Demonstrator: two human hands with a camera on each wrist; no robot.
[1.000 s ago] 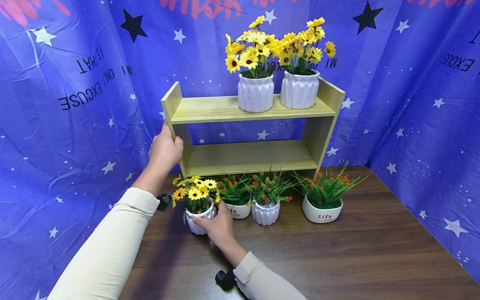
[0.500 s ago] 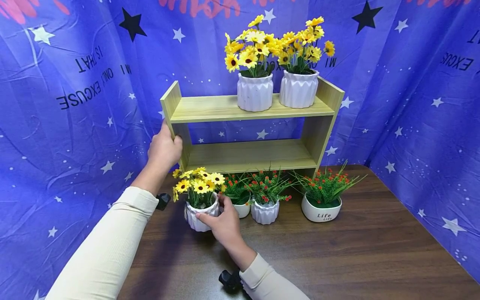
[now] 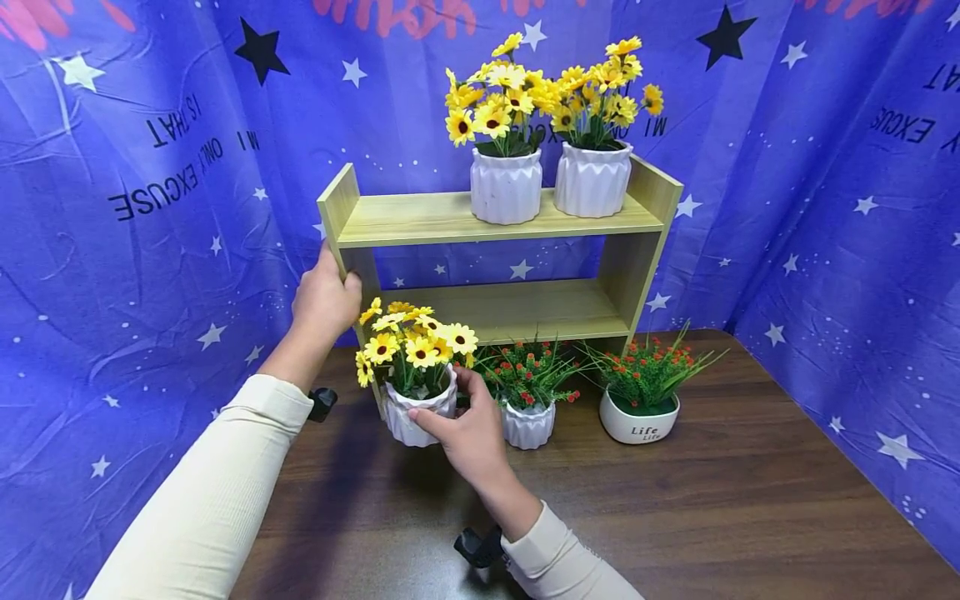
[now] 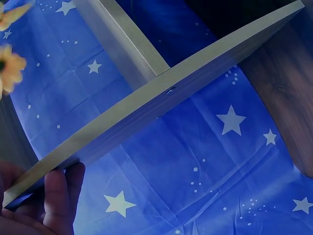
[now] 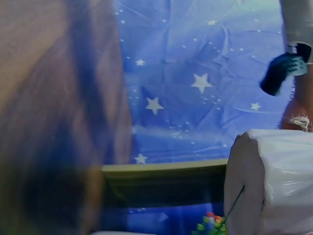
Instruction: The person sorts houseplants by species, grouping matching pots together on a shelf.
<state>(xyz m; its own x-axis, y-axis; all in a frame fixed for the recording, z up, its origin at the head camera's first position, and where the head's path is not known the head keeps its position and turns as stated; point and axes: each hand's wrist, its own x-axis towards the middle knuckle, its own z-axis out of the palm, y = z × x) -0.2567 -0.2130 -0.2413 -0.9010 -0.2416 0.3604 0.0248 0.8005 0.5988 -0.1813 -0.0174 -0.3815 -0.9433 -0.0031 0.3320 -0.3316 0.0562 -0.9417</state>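
In the head view, my right hand (image 3: pixel 478 435) grips a white fluted flowerpot (image 3: pixel 420 421) of yellow daisy-like flowers (image 3: pixel 416 346) by its right side, thumb in front. The pot hangs just above the table, in front of the shelf's left end. In the right wrist view the pot (image 5: pixel 288 181) shows its flat base; that hand is out of view there. My left hand (image 3: pixel 326 298) grips the left side panel of a two-tier wooden shelf (image 3: pixel 408 218). Its fingers (image 4: pixel 56 196) wrap the panel's edge in the left wrist view.
Two white pots of yellow flowers (image 3: pixel 506 187) (image 3: pixel 592 183) stand on the top tier. A red-flowered fluted pot (image 3: pixel 528 427) and an oval "Life" planter (image 3: pixel 640 423) stand on the brown table (image 3: pixel 675 508). Another red-flowered plant is mostly hidden behind my right hand. A blue starry curtain (image 3: pixel 825 250) surrounds the table.
My right hand has lifted the yellow-flowered pot off the table and carried it up and to the right, covering the planter behind. My left hand keeps its grip on the shelf.
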